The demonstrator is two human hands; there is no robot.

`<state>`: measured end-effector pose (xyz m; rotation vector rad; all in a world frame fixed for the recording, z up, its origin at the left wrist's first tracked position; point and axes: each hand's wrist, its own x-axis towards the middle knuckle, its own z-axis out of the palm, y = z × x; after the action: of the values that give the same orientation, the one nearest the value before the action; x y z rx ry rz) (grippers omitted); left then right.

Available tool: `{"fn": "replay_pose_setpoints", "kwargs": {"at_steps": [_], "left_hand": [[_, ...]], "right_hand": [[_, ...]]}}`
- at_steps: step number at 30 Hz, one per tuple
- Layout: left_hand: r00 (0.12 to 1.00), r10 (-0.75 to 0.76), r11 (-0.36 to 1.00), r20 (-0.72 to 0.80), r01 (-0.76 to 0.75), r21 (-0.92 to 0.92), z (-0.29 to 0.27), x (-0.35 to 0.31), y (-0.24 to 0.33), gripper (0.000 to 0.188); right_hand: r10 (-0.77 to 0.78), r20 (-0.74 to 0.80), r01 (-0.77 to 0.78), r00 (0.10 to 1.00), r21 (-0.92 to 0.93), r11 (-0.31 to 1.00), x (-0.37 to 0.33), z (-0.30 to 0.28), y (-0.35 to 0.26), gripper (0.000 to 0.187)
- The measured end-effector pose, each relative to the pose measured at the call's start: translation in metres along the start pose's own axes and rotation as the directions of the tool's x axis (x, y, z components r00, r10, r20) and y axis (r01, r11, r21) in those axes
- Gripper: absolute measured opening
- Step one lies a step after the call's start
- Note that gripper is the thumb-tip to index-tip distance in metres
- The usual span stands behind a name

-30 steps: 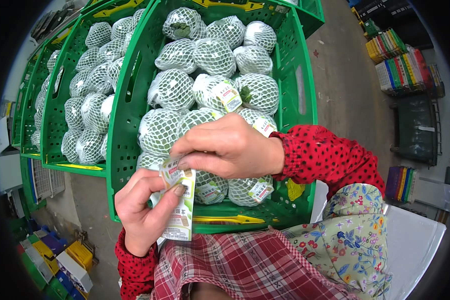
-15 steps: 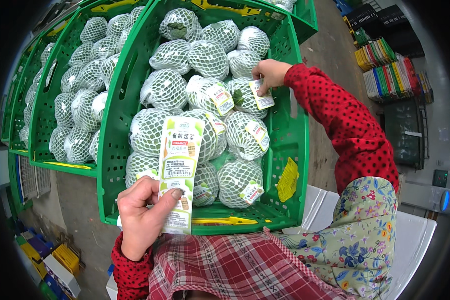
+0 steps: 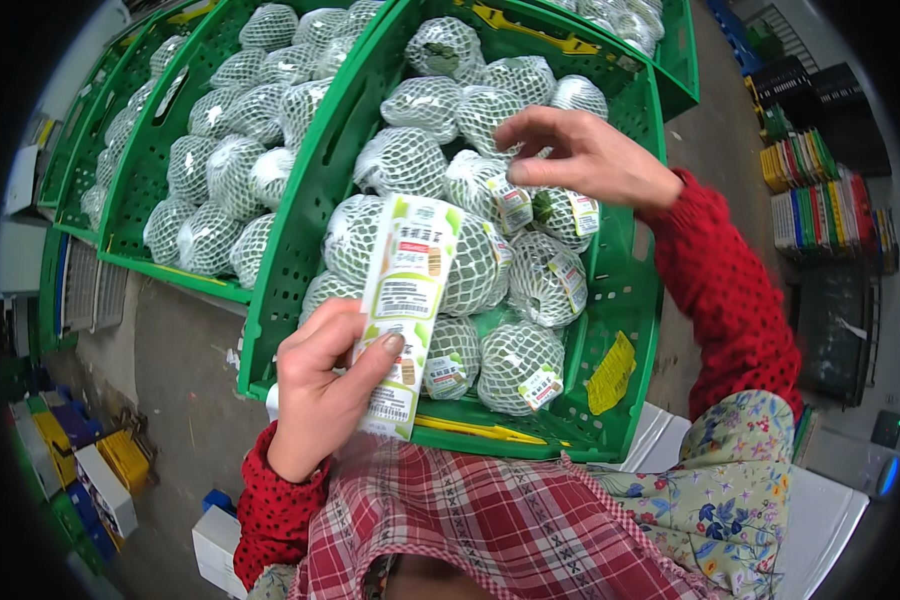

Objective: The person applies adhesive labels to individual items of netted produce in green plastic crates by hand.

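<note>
A strip of printed labels (image 3: 407,275), white with green edges, is pinched between the thumb and fingers of my left hand (image 3: 320,385). It stands upright over the front of a green crate (image 3: 625,290). Round vegetables in white foam netting (image 3: 400,160) fill that crate; several near its right and front carry stuck-on labels. Above them is my right hand (image 3: 595,155), with thumb and fingers apart and nothing visible between them. Just below it sits a netted vegetable with a label (image 3: 582,215) on it. My left hand and the strip hide part of the nearer vegetables.
More green crates of netted vegetables (image 3: 235,170) stand to the left, and another crate (image 3: 675,50) lies beyond. A yellow tag (image 3: 611,372) hangs inside the front right corner. Stacked coloured crates (image 3: 820,215) stand at the right, boxes (image 3: 105,490) at the lower left.
My right hand has come up off the label it was pressing on a vegetable at the crate's right side, and its fingers have opened. The view has shifted; my left hand still holds the strip.
</note>
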<state>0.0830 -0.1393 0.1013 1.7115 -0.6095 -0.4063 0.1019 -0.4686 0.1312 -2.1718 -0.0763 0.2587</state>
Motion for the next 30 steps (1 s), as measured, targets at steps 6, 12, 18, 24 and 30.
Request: {"fn": "replay_pose_setpoints", "kwargs": {"at_steps": [6, 12, 18, 24, 30], "left_hand": [[0.957, 0.289, 0.877, -0.018, -0.257, 0.406, -0.013, 0.004, 0.016, 0.018], [0.937, 0.303, 0.952, -0.173, -0.288, 0.107, -0.033, 0.005, 0.025, 0.025], [0.961, -0.11, 0.994, -0.253, 0.108, -0.02, -0.035, -0.039, 0.022, 0.018], [0.6, 0.023, 0.988, -0.8, 0.107, 0.109, -0.133, -0.079, 0.013, 0.014], [0.541, 0.118, 0.942, -0.833, 0.205, 0.267, -0.184, -0.114, 0.028, 0.022]], "right_hand": [[-0.22, -0.002, 0.217, 0.975, 0.178, 0.96, -0.015, 0.067, -0.061, 0.02], [-0.709, -0.205, 0.681, 0.675, -0.198, 0.705, 0.013, 0.101, -0.097, 0.012], [-0.728, -0.359, 0.71, 0.584, -0.209, 0.672, 0.048, 0.078, -0.117, 0.009], [0.061, -0.004, -0.061, 0.998, 0.04, 0.997, 0.063, 0.052, -0.027, 0.02], [0.139, 0.055, -0.149, 0.989, 0.465, 0.873, 0.081, 0.106, 0.031, 0.016]]}}
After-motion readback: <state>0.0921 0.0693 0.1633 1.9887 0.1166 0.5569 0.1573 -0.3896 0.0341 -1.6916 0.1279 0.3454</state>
